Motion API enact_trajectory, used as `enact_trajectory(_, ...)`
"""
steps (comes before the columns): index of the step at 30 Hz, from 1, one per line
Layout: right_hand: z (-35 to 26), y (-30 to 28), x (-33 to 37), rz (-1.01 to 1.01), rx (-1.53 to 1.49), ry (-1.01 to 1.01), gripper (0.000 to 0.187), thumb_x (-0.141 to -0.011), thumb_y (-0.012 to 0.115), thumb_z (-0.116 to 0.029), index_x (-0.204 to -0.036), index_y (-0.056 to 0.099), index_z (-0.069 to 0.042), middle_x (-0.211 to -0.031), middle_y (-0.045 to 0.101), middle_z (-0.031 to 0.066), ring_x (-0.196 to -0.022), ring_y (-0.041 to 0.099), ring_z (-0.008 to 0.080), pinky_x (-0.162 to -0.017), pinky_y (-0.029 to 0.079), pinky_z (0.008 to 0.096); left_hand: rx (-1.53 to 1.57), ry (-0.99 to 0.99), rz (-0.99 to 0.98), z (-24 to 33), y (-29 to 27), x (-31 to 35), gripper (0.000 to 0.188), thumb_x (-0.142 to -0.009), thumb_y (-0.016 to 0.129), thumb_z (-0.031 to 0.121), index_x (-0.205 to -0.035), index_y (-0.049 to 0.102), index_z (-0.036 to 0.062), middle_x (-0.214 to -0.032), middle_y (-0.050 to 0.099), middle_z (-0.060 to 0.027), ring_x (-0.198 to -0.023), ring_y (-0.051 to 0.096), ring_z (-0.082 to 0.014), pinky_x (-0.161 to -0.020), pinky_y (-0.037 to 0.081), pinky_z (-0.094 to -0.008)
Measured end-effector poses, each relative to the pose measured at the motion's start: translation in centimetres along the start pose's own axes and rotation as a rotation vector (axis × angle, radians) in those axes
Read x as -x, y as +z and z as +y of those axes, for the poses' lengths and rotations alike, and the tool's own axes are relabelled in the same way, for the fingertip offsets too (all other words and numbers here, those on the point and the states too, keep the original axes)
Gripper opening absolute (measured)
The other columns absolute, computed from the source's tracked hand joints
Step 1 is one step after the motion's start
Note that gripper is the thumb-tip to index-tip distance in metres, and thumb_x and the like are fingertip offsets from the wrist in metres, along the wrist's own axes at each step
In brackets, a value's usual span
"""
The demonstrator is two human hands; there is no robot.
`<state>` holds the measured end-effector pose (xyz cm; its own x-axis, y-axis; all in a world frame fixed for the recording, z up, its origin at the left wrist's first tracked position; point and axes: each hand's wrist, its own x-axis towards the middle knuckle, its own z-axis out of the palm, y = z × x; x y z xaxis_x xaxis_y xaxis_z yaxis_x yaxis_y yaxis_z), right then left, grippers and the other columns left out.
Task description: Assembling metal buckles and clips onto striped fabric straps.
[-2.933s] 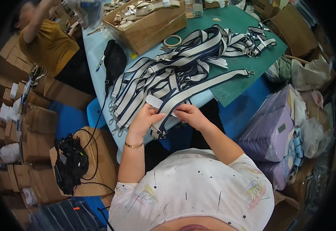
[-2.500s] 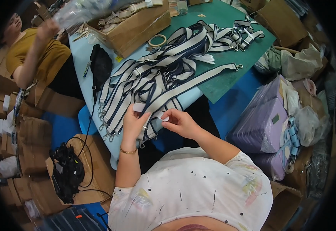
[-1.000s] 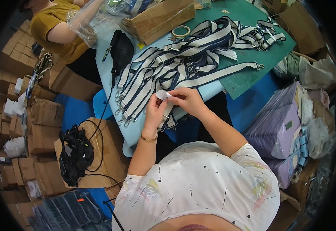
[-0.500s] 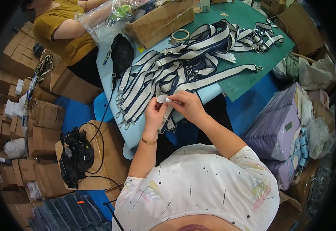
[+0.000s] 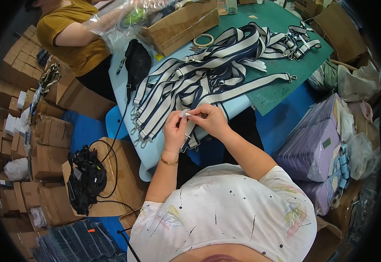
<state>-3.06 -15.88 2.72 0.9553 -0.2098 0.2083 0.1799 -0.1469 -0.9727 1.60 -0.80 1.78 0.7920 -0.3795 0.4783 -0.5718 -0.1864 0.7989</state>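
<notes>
Step in hand, by the look of it: fingertip work on a small white piece (image 5: 184,113), at the centre of the frame. Left hand (image 5: 174,126): grip pinched, thumb against fingers, piece held at its lower edge. Right hand (image 5: 212,120): grip pinched too, thumb and forefinger almost meeting on the piece's right side. Next move likely calls for a steady two-sided pinch; piece looks thin, probably bends or slips easily.

Piece: plain white, flat, paper- or film-like, partly covered by fingers; full outline can't be told. It sits over the near edge of the surface (image 5: 269,94), in front of the straps.

Single strap (image 5: 251,86): cream with navy edges, runs from behind the hands to mid-right, metal clip (image 5: 292,78) at its far end. Lower end hangs past the surface edge below the hands. Strap pile (image 5: 218,61): same colours, tangled, upper centre, more clips at its left. Black pouch (image 5: 138,59) left of pile; cardboard box (image 5: 179,28) above, top of frame.
</notes>
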Motion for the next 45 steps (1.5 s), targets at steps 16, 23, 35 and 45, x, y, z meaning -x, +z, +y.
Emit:
enact_trajectory(16,-1.3,0.5,-0.3,-0.015,-0.029,0.125,0.017,-0.082,0.071,-0.012,-0.091,0.066,0.001,-0.080,0.067,0.0041,-0.072,0.061,0.0075,-0.067,0.050,0.0207,-0.118,0.086,0.059,0.8,-0.1,0.0,0.017,-0.089,0.055,0.007,-0.103,0.063,-0.0007,-0.093,0.061,-0.0117,-0.082,0.060,-0.0244,-0.072,0.048,-0.0291)
enact_trajectory(23,-0.8,0.4,-0.7,-0.059,-0.114,0.160,0.014,-0.082,0.069,-0.008,-0.091,0.066,0.003,-0.082,0.067,0.0040,-0.073,0.060,0.0064,-0.067,0.049,0.0205,-0.024,-0.039,0.074,0.6,0.1,0.2,0.019,-0.090,0.054,0.006,-0.105,0.063,0.0007,-0.096,0.063,-0.0120,-0.085,0.061,-0.0248,-0.076,0.048,-0.0294)
enact_trajectory(35,-0.8,0.8,-0.7,-0.013,-0.242,0.217,0.021,-0.080,0.072,-0.014,-0.091,0.068,0.003,-0.079,0.067,0.0058,-0.071,0.061,0.0081,-0.065,0.049,0.0206,-0.125,0.085,0.071,1.4,-0.1,0.0,0.018,-0.089,0.054,0.005,-0.104,0.062,-0.0008,-0.095,0.062,-0.0138,-0.084,0.061,-0.0270,-0.075,0.049,-0.0311)
enact_trajectory(45,-0.3,0.7,-0.9,-0.026,-0.234,0.219,0.018,-0.078,0.072,-0.013,-0.086,0.068,0.002,-0.077,0.067,0.0048,-0.069,0.060,0.0070,-0.063,0.048,0.0212,-0.082,0.021,0.085,0.7,0.1,0.4,0.020,-0.090,0.054,0.006,-0.107,0.062,0.0008,-0.097,0.064,-0.0146,-0.086,0.063,-0.0278,-0.075,0.049,-0.0316)
